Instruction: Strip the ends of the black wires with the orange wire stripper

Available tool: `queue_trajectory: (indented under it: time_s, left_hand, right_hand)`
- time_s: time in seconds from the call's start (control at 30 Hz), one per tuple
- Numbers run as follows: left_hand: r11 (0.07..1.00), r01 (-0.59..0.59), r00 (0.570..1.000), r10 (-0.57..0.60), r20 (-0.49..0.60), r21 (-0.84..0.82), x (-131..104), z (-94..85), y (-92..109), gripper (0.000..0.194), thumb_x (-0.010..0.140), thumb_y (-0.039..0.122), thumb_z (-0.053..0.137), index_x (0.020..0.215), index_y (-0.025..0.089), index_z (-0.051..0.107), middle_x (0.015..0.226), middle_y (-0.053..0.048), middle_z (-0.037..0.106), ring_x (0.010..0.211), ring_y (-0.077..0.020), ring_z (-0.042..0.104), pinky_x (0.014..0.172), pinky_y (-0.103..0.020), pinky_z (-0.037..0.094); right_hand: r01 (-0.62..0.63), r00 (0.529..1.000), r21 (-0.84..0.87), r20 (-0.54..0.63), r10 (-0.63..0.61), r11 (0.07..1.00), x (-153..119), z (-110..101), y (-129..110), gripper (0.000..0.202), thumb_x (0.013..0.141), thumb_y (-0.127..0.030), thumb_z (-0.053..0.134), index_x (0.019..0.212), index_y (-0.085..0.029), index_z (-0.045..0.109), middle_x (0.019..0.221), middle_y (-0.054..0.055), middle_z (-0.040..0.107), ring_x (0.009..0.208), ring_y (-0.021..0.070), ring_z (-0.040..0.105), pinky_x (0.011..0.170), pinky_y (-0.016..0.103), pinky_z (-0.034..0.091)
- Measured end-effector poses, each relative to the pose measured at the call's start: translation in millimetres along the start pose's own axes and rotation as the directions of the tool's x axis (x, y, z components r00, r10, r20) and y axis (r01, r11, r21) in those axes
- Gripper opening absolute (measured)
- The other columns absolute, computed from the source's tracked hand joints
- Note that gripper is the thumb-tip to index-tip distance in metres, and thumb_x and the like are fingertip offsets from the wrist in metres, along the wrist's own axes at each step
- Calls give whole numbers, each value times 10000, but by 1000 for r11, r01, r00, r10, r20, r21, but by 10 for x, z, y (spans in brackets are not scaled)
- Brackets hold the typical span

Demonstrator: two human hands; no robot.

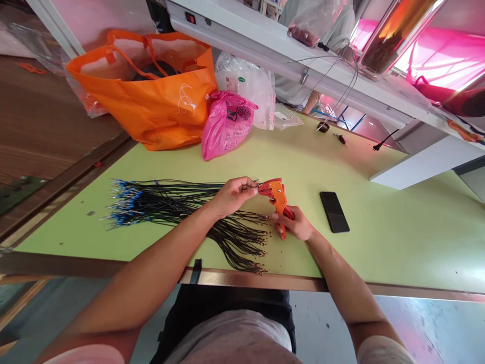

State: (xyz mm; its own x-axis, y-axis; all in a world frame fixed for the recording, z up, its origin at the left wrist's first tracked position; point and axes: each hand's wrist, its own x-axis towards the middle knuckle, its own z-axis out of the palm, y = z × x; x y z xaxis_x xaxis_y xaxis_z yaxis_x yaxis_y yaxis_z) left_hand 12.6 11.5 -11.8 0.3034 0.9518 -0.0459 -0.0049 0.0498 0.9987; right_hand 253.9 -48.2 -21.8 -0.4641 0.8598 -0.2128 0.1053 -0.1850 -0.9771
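Note:
My right hand point(295, 223) is wrapped round the handles of an orange and red wire stripper point(279, 197), whose jaws point left. Pinched in my left hand point(238, 193) is a thin black wire, its end at the stripper's jaws; the exact tip is hidden by fingers and tool. A bundle of black wires point(182, 202) lies on the table under my left forearm. Blue parts with metal pins point(127, 202) sit on the bundle's left ends. Many right ends point(261, 247) fan out toward the table's front edge and show copper-coloured tips.
On the green table point(397, 237) a black phone point(334, 212) lies right of my right hand. An orange bag point(151, 101), a pink plastic bag point(227, 124) and a clear plastic bag point(246, 86) stand at the back left. A white shelf point(242, 43) crosses above; a person is partly visible behind it.

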Motion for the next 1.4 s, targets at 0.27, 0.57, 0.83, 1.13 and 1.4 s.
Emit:
queue_trajectory:
  time_s: [0.27,0.57,0.83,1.13,1.4]
  left_hand:
    - [1000,-20,998,19,-59,0,-30,39,45,473,668,598,831,819,181,668,658,40,562,609,-111,449,601,-258,365]
    - [992,-38,999,34,-41,-119,16,-38,-21,465,753,608,800,848,170,672,693,40,536,545,-70,350,521,-234,248]
    - [998,-59,998,60,25,-22,16,3,-94,506,718,624,826,883,160,714,693,9,607,624,-110,489,596,-247,379]
    - [989,-5,996,-8,83,145,41,-8,-227,462,819,644,686,933,200,622,795,-39,710,636,-179,641,643,-307,489]
    - [824,-155,970,21,244,544,-13,47,-236,274,885,452,572,904,206,691,721,-36,711,623,-208,645,637,-300,430]
  right_hand:
    - [62,997,1,55,-62,998,4,-43,16,393,887,-483,816,792,-160,613,647,14,660,532,141,632,498,257,422]
    - [65,987,224,131,-97,972,-22,-355,63,388,909,-410,795,1148,-139,654,961,113,734,798,228,756,500,237,299]
    - [58,984,129,157,-78,990,6,-337,99,342,902,-407,803,1064,-140,664,938,103,730,783,211,734,504,241,296]
    - [56,992,131,104,-69,990,11,-330,111,383,886,-418,813,1093,-144,643,928,107,748,772,211,741,482,231,282]
    - [67,996,170,46,-75,983,31,-313,127,387,861,-404,833,1083,-146,650,918,105,761,744,204,750,465,220,299]
